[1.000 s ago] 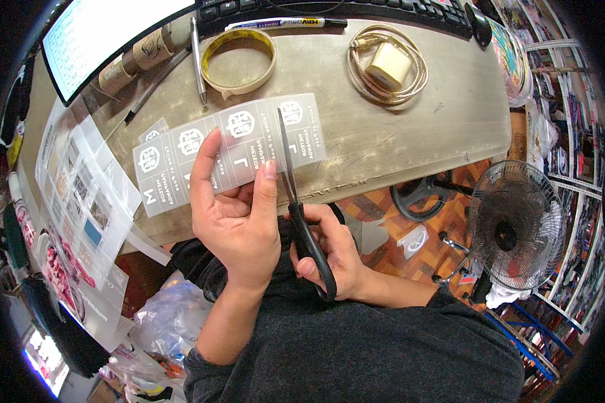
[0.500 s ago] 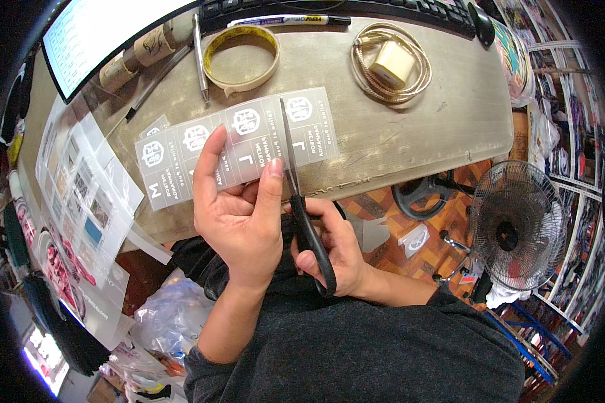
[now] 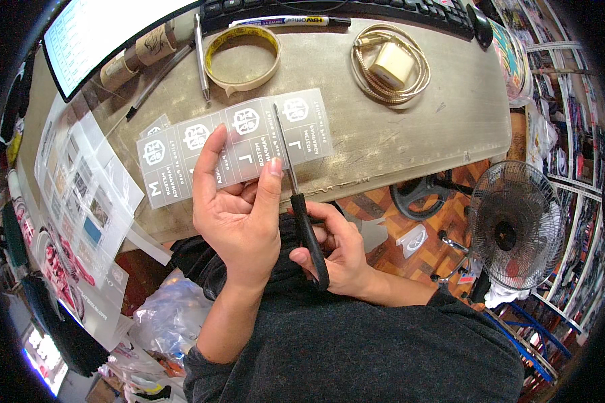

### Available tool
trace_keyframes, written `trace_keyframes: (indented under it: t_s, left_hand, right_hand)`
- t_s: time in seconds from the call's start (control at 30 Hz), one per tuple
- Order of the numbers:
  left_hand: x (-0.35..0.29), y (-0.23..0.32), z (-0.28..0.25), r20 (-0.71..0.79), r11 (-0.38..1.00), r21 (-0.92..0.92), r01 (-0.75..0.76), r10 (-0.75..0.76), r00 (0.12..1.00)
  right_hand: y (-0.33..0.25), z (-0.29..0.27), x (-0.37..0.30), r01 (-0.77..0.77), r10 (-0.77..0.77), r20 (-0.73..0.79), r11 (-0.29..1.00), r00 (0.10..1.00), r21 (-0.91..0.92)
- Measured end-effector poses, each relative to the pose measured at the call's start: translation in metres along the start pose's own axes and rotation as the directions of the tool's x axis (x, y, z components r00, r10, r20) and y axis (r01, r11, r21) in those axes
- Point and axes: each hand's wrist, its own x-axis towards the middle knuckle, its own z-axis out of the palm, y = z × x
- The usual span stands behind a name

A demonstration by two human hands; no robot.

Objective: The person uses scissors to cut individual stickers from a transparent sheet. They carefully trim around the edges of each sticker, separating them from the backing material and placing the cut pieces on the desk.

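Note:
My left hand (image 3: 238,225) is closed on a translucent strip of printed transfer film (image 3: 170,161), pinching it between thumb and fingers with the index finger stretched along it. White crests and mirrored lettering run along the strip in rows. In my right hand (image 3: 346,258) is a pair of scissors (image 3: 309,235) with black handles, my fingers wrapped round the loops. The long blades point away from me and lie across the strip, between the rightmost print and its neighbour. They look close together. The strip is held just above the table's near edge.
On the table (image 3: 437,127) are a tape roll (image 3: 275,64), pens (image 3: 202,64), a marker (image 3: 289,21), a coiled cable (image 3: 420,80) with a charger (image 3: 392,65), and a keyboard (image 3: 410,12). Plastic-covered sheets (image 3: 91,195) lie left. A fan (image 3: 514,228) stands right.
The scissors have shifted slightly left and tilted a little, their tips now lower in view. The strip's right end has moved slightly left. My left hand keeps nearly the same place.

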Motion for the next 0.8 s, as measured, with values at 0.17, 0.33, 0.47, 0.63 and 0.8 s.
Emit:
trace_keyframes:
  t_s: [0.17, 0.33, 0.47, 0.63, 0.8]
  left_hand:
    - [-0.005, 0.003, -0.001, 0.023, 0.999, -0.011, 0.050, -0.049, 0.999]
    - [-0.006, 0.002, -0.006, 0.043, 0.999, -0.025, 0.043, -0.042, 0.998]
    - [-0.004, -0.004, -0.015, 0.041, 0.998, 0.053, -0.042, 0.040, 0.998]
    - [-0.002, 0.004, -0.011, 0.018, 0.998, 0.060, -0.026, 0.025, 1.000]
    - [0.003, 0.006, -0.013, 0.007, 0.998, 0.054, -0.034, 0.034, 0.999]
  right_hand:
    - [-0.008, -0.003, 0.007, 0.007, -0.007, 0.000, 0.997, 1.000, 0.072]
    - [-0.008, -0.003, 0.010, -0.004, 0.006, -0.012, 0.993, 1.000, 0.118]
    - [-0.009, 0.001, 0.011, 0.014, -0.009, -0.037, 0.993, 0.999, 0.118]
    - [-0.007, 0.002, 0.010, -0.029, 0.036, -0.065, 0.994, 0.997, 0.107]
    - [-0.006, -0.012, -0.005, -0.048, 0.058, -0.060, 0.986, 0.997, 0.158]
